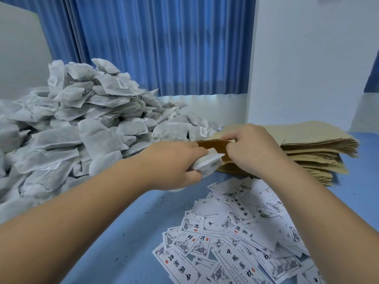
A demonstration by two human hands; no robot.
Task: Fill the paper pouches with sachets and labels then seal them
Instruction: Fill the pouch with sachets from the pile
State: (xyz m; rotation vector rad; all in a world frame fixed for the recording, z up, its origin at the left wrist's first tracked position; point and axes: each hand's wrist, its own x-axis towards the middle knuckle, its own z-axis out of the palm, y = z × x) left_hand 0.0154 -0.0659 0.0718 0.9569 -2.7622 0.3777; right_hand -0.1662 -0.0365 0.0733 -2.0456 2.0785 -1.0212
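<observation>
Pouch sits at the left edge of the brown stack, far right on the table. The right hand pinches its mouth open. The left hand is clamped round some white sachets, tips right at the opening, so I'd call this the stuffing step. Mouth faces left and the long axis seems to run left-right, though the hand hides most of it. Next up is probably sliding them in straight, then grabbing one of the labels near right.

Brown paper pouch mouth held open, white sachets at mouth; labels scattered nearby
</observation>
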